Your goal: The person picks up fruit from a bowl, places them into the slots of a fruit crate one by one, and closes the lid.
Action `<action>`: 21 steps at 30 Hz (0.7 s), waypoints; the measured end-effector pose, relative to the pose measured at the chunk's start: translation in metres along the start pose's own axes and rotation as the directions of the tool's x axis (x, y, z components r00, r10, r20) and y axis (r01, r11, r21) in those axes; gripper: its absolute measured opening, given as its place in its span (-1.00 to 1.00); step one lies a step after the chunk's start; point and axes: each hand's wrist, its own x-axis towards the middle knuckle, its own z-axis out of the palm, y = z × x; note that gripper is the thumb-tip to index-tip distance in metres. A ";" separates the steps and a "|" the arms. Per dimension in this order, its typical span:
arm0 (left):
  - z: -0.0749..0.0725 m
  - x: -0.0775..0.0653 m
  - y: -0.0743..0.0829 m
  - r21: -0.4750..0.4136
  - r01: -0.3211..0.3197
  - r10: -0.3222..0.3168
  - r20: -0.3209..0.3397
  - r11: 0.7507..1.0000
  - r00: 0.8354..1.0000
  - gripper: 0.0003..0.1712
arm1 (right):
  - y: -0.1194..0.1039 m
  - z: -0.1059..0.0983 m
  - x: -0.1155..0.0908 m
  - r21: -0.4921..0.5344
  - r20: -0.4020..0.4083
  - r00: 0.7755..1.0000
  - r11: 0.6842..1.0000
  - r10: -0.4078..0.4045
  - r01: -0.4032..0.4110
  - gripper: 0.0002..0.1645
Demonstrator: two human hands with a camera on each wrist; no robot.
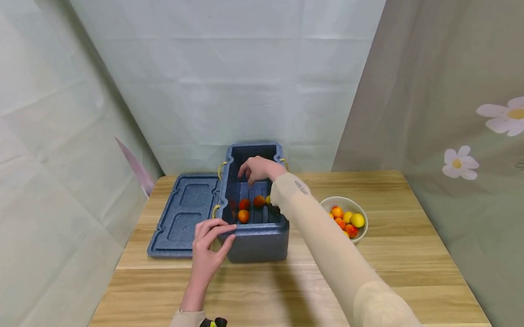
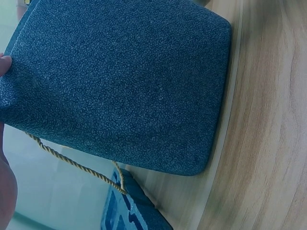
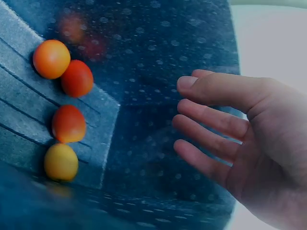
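Observation:
In the head view a dark blue speckled foam box [image 1: 257, 245] stands lidless on the table. My left hand [image 1: 207, 245] holds its near left rim corner, fingers on the rim and thumb on the front face; the left wrist view shows the box wall [image 2: 124, 86] up close. My right hand [image 1: 258, 169] hangs inside the box opening, fingers loosely bent and holding nothing. On the ribbed floor, in the right wrist view, lie an orange fruit [image 3: 52, 59], two red fruits [image 3: 76, 78] and a yellow fruit [image 3: 61, 162], apart from my right hand [image 3: 240, 129].
The box's lid [image 1: 186, 214] lies flat to its left. A pale bowl [image 1: 365, 227] of red, orange and yellow fruits [image 1: 357, 220] stands at right, partly behind my right sleeve. Yellow rope handles [image 1: 216, 211] hang on the box. Fabric walls [image 1: 242, 87] surround the wooden table [image 1: 404, 255].

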 end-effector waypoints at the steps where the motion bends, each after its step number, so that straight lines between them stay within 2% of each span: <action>1: 0.000 0.000 0.000 -0.003 -0.004 0.004 -0.002 1.000 1.000 -0.55 | -0.001 -0.003 -0.001 0.001 -0.001 1.000 1.000 -0.001 0.001 -0.47; 10: -0.002 0.000 -0.002 -0.007 -0.013 0.013 -0.005 1.000 1.000 -0.55 | 0.003 -0.027 -0.014 0.008 -0.045 0.999 1.000 -0.014 0.014 -0.47; 21: -0.006 0.000 -0.002 -0.005 -0.015 0.015 -0.006 1.000 1.000 -0.61 | 0.027 -0.050 -0.042 0.000 -0.145 0.989 0.999 -0.039 0.040 -0.50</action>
